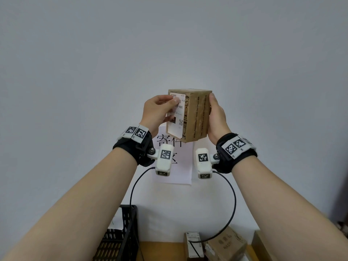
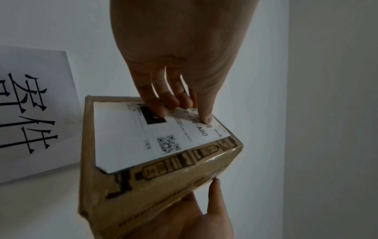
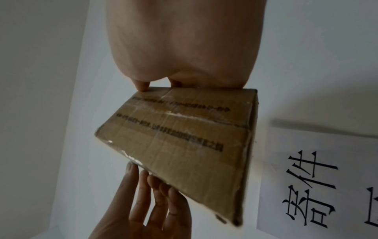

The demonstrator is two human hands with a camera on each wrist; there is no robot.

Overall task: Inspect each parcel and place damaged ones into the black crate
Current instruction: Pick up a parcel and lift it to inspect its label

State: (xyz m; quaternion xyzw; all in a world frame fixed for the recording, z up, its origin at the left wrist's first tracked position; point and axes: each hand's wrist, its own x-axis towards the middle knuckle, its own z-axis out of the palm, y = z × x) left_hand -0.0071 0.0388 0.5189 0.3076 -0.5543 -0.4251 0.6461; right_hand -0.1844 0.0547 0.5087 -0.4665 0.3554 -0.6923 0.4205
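Head view is showing a small brown cardboard parcel (image 1: pixel 188 115) with a white shipping label (image 1: pixel 177 114) being held upright in the air before a pale wall, well above the black slatted plastic crate (image 1: pixel 120 236) at the lower left. The left hand (image 1: pixel 157 112) is pressing its fingers and thumb onto the label face, while the right hand (image 1: pixel 216 117) is lying flat along the opposite side, thumb at the top edge; the box is being squeezed between them rather than wrapped. That clamp is looking like the weak point: glossy tape covers the brown sides, so turning the parcel to check other faces could let it slip and fall onto the other cardboard boxes (image 1: pixel 224 243) below. The label's lower corner is lifting, so fingertips dragging there could peel it further.
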